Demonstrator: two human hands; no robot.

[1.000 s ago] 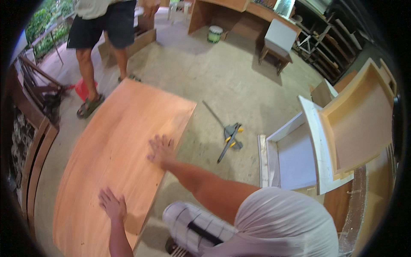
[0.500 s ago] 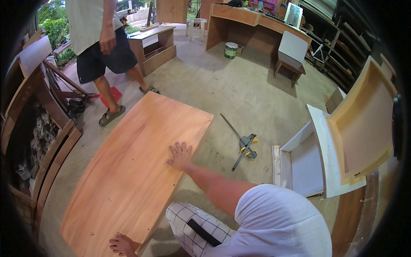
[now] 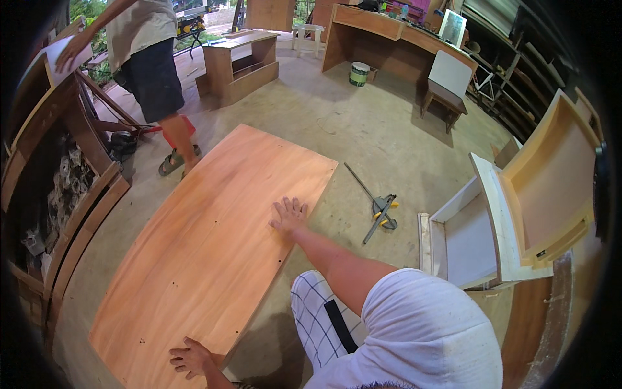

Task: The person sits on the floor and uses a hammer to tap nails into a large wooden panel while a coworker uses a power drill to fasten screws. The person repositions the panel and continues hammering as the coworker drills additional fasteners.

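A long reddish-brown wooden panel lies before me, dotted with several small dark holes. My left hand rests on its near end, palm down with the fingers spread. Farther up, near the panel's right edge, my right hand presses flat on the surface, fingers also spread and holding nothing. On the floor to the right of the panel are black-and-yellow bar clamps, lying crossed.
A person in dark shorts stands beyond the panel's far left side. Wooden frames line the left. White-and-yellow cabinet pieces stand at right. Farther back are a low wooden cabinet, a bucket, a chair and a desk.
The person at the far left has turned and stepped left, with an arm now raised outward. My view has shifted slightly. Both my hands stay on the panel in much the same spots.
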